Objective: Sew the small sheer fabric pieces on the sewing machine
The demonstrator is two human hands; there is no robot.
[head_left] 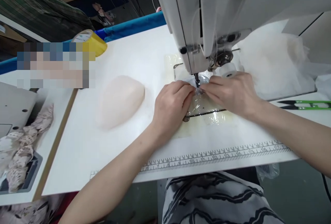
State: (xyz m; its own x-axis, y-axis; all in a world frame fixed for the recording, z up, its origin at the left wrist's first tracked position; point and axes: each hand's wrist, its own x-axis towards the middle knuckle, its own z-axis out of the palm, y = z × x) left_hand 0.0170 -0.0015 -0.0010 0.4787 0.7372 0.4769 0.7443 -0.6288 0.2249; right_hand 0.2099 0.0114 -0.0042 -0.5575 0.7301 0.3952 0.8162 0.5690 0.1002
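Both my hands meet at the presser foot (pixel 197 80) of a white sewing machine (pixel 186 20). My left hand (pixel 170 103) is closed in a pinch just left of the foot, its fingertips down near the needle plate. From the right, my right hand (pixel 232 91) pinches close to the same spot. Whatever lies between the fingertips is too small and hidden to name. Clear tape (pixel 216 117) covers parts of the surface around the plate. A pale, rounded cup-shaped piece (pixel 124 100) rests on the white table (pixel 85 148), left of my hands.
Sheer white fabric (pixel 276 62) lies right of the machine, with green thread snips (pixel 305 104) nearby. A printed ruler strip (pixel 214 158) runs along the front edge. At the back left stands a yellow tape roll (pixel 97 44). Printed fabric (pixel 24 148) hangs over a neighbouring machine; another person's sleeve (pixel 43 10) shows behind.
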